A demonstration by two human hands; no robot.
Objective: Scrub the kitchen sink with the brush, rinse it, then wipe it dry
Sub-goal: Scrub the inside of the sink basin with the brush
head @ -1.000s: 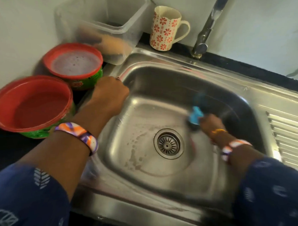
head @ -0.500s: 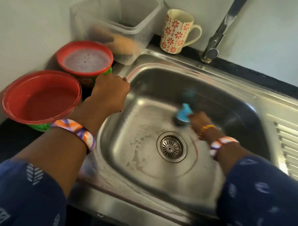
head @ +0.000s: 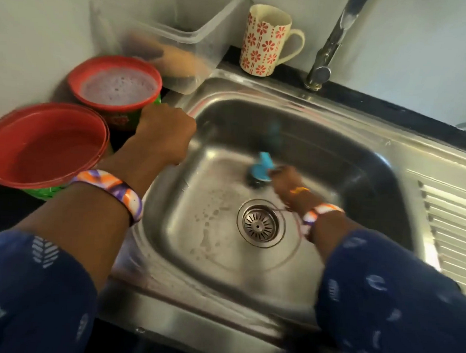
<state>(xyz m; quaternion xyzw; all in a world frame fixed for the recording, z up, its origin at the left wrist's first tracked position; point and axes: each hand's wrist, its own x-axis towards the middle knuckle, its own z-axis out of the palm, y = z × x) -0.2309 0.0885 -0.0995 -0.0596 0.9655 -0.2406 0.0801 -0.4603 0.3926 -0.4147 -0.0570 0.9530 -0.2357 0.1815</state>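
Head view: brush (head: 261, 170) sits on the sink (head: 322, 121) floor, just behind the drain (head: 260, 223), bristles down, blue handle running back toward the right hand (head: 285, 180), which grips it. Right hand is the nearer; blur hides its finger detail. Left hand (head: 165, 133) rests curled on the sink's left rim, holding nothing visible. Judged stage: scrubbing; soapy residue on the floor left of the drain.

The sink (head: 322, 132) basin lies open around the drain (head: 261, 223), while two red tubs (head: 45, 146), a clear bin (head: 163, 26) and a mug (head: 264, 41) crowd its far-left rim.
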